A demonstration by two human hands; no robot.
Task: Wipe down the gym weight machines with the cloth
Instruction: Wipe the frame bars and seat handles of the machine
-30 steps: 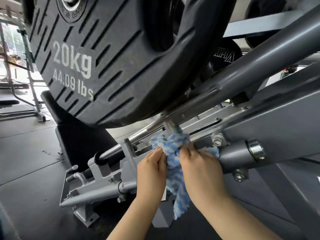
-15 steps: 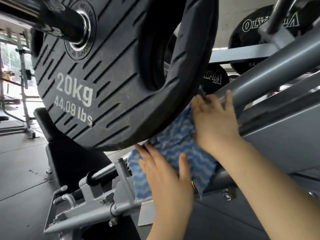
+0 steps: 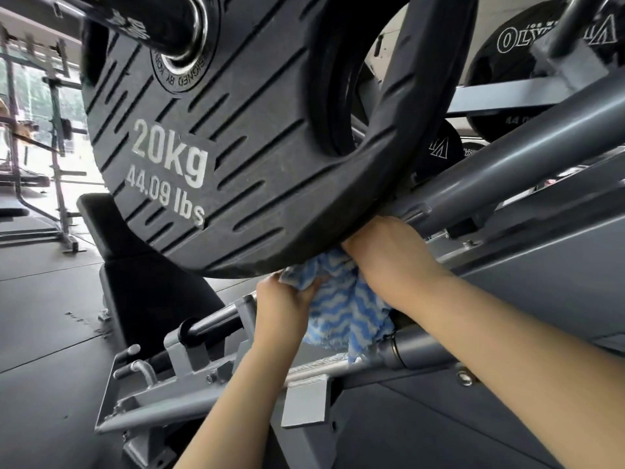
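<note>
A blue-and-white wavy-striped cloth [image 3: 341,309] hangs bunched against the grey frame of a plate-loaded weight machine [image 3: 527,272], just under a big black 20 kg plate [image 3: 236,157]. My left hand [image 3: 284,306] pinches the cloth's left edge from below. My right hand [image 3: 389,255] presses the cloth's top against the grey tube; its fingers are hidden behind the plate's rim. The cloth's tail drapes onto a lower grey bar [image 3: 338,363].
More black plates [image 3: 527,62] hang on the rack at the upper right. A black padded seat [image 3: 148,286] stands behind the plate on dark rubber flooring [image 3: 40,316]. Other gym frames [image 3: 57,164] stand at the far left by a bright window.
My right hand slid down the sloped tube and tucked under the plate's rim. My left hand went from lying flat on the spread cloth to pinching its now bunched left edge.
</note>
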